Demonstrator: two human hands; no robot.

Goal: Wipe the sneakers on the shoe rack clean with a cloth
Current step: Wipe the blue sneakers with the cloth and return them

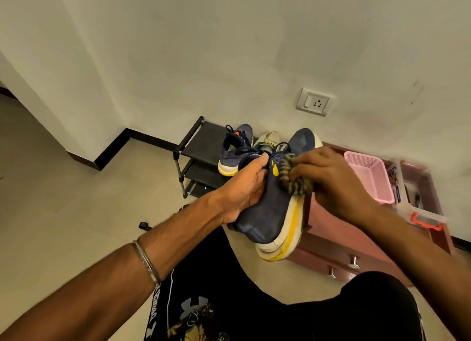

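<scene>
Head view, the only one. Held up in mid-air above the lap: a navy sneaker (pixel 267 208) with a white-and-yellow sole, heel toward the wearer, toe toward the wall, tipped so its right flank and sole edge face up. Left hand (pixel 244 187) clamped around the collar and left side, thumb hooked over the opening near the laces; seemingly a bracing grip, to keep the shoe from twisting under rubbing pressure. Right hand (pixel 331 182) closed over a bunched, striped cloth (pixel 293 177), pressing it against the upper just above the yellow band of the sole. Lifted off the rack, probably so that sides and sole can be reached, which a shelf would hide.

Behind, against the wall: a low black shoe rack (pixel 196 146). On its top shelf, near the right end, the matching navy sneaker (pixel 234 149), heel outward, with a pale shoe (pixel 267 139) just beside it, mostly hidden by the held sneaker. Left part of that shelf bare. Lower shelves too dark to read.

Right of the rack: a reddish cabinet (pixel 344 238), a pink basket (pixel 369 172) on its top near the back edge, a clear box with an orange latch (pixel 425 218) toward the right end.

Judged midway: one shoe under the cloth, its pair waiting on the rack.
</scene>
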